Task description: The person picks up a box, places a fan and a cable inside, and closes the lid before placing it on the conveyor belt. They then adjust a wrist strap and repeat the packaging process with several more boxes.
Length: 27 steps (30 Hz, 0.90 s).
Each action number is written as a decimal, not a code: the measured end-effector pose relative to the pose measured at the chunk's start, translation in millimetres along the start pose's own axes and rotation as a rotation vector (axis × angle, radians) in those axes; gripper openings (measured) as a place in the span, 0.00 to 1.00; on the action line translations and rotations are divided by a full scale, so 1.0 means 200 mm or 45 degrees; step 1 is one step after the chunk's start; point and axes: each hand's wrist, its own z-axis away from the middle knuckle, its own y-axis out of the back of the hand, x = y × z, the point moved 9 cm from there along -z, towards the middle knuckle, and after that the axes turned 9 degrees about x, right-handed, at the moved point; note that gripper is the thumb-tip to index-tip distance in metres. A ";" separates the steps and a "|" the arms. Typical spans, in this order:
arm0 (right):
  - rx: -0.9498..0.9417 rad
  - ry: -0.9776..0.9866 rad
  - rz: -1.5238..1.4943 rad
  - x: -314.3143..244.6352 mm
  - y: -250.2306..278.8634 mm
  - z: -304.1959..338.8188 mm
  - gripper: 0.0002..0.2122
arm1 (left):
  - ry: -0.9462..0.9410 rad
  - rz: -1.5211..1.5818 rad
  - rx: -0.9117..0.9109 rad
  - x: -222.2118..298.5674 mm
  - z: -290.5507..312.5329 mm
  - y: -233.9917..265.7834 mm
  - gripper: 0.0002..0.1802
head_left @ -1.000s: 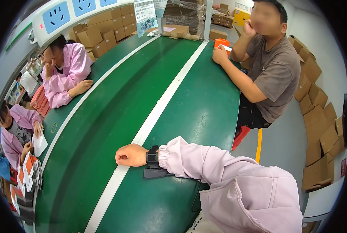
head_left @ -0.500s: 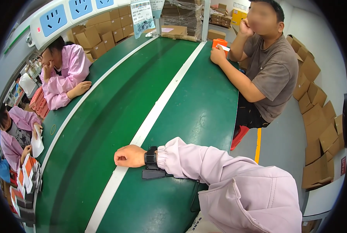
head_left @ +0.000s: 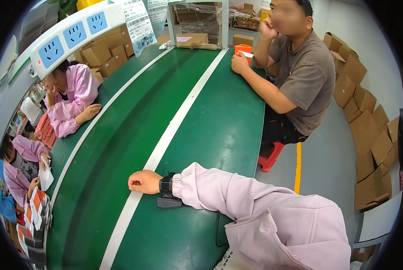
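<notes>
My right hand [head_left: 145,182] rests loosely curled into a fist on the white strip [head_left: 128,209] that runs along the green work table [head_left: 197,180]. Nothing shows between its closed fingers. Around the wrist sits a black strap [head_left: 166,185] with a dark block [head_left: 170,203] beside it. The pale pink sleeve [head_left: 228,186] of my right arm reaches across the table from the lower right. My left hand is out of the picture.
A person in a brown shirt [head_left: 302,76] holds an orange container [head_left: 243,48] at the far right. Two people in pink sit along the left, near stacked orange-and-white packages [head_left: 37,209]. A power strip [head_left: 77,35] hangs overhead; cardboard boxes [head_left: 371,180] line the right wall.
The view has shifted a little, so the table and people appear slightly moved. My right hand stays curled on the white strip.
</notes>
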 end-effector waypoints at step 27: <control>0.017 0.081 -0.013 0.01 0.04 -0.04 0.05 | 0.133 0.048 -0.066 0.03 0.04 -0.06 0.12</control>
